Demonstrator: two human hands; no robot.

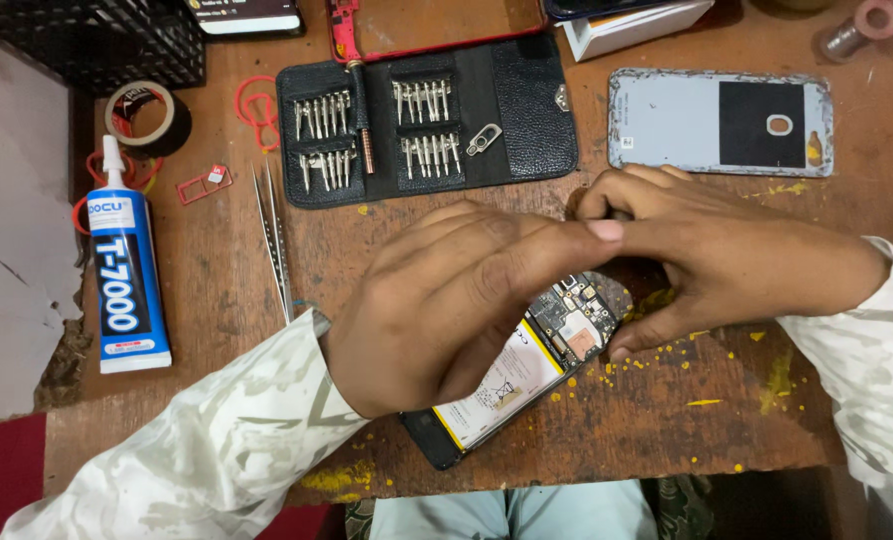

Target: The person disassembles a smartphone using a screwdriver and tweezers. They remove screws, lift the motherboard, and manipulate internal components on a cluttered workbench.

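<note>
Opened phone, back cover off, is lying tilted on the wooden table near its front edge, battery and circuit board facing up. The left hand is covering the phone's middle, fingers closed around its body and gripping it. The right hand is curling over the phone's upper end by the circuit board, thumb touching that end; whether its fingertips are pinching anything cannot be told, as they are hidden. The two hands are touching at the fingertips above the board. The detached back cover is lying well apart at the table's far right. A black bit case is lying open behind the hands. Tweezers are resting just left of the left wrist. A glue tube is lying near the table's left edge, beside a tape roll.
</note>
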